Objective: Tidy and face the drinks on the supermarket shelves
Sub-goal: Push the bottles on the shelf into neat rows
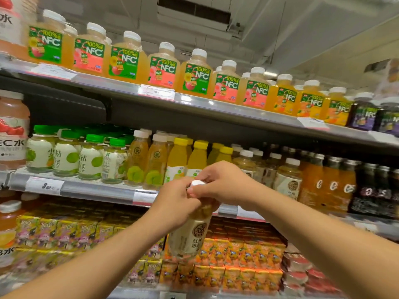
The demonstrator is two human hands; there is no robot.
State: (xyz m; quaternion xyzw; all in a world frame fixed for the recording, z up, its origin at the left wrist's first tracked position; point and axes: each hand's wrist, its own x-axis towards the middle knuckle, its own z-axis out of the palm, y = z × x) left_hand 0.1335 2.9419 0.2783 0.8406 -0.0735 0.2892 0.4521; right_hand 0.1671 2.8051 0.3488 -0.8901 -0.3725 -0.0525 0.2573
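Two hands met at the neck of one bottle (191, 231), held in the air in front of the middle shelf (86, 188), clear of every row. Left hand (176, 203) came up from lower left, forearm rising diagonally, wrist bent inward, fingers curled round the bottle's neck and shoulder. Right hand (222, 183) reached in from lower right, forearm long and straight, knuckles up; thumb and fingertips pinched the white cap (198, 183) from above. Both hands closed on the bottle, touching each other at the cap.

Bottle hung tilted, base swung toward the lower left, cream label with a round brown seal facing the camera, pale yellow drink showing above the label. Its base hung in front of the cartons (237, 255) on the lower shelf.

Middle shelf behind the hands: green-capped bottles (90, 158) at left, then white-capped amber ones (155, 160), yellow-capped ones (179, 156), matching cream-label bottles (288, 178) just right of the right wrist, then orange and dark bottles further right. Top shelf (194, 102) carried a row of NFC juice jugs (163, 65), labels mostly forward. Price tags (44, 185) were clipped along the shelf edges. Right side of view blurred; labels there could not be read.
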